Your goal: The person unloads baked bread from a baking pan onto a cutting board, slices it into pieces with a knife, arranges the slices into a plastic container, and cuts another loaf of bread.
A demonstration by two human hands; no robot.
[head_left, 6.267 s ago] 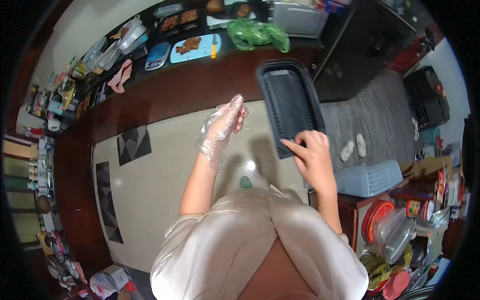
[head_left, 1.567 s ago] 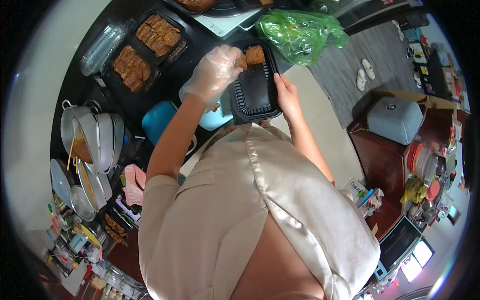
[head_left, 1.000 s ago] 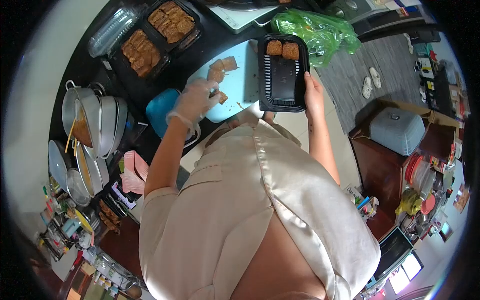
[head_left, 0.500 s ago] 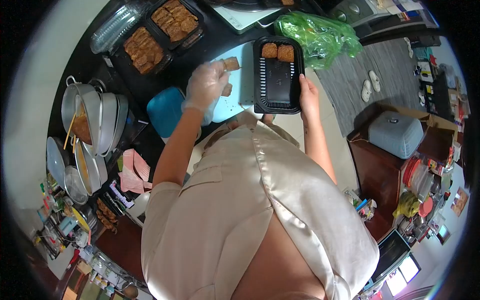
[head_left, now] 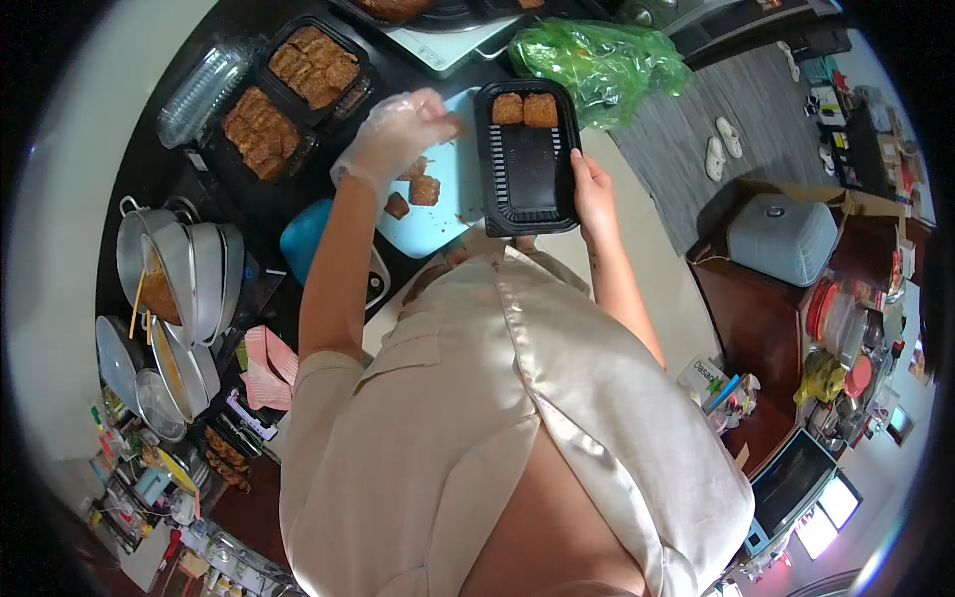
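Note:
My left hand (head_left: 398,134), in a clear plastic glove, is above the light-blue cutting board (head_left: 443,224). Its fingers are pinched around a brown crusted food piece (head_left: 453,126), blurred by motion. On the board below lie a larger brown piece (head_left: 425,190), a smaller piece (head_left: 397,206) and some crumbs. Bare, my right hand (head_left: 592,189) grips the right edge of a black plastic tray (head_left: 527,184). Two brown crusted blocks (head_left: 524,109) sit side by side at the tray's far end.
At the far left are two filled trays of brown pieces (head_left: 261,134) and stacked clear lids (head_left: 204,97). A green plastic bag (head_left: 602,70) lies beyond my tray, near a white scale (head_left: 438,45). Metal pots (head_left: 204,269) stand left. White shoes (head_left: 721,149) rest on the floor.
My left hand has moved back and slightly left with the food piece, uncovering pieces on the board. My right hand still holds the tray. The whole view has shifted a little.

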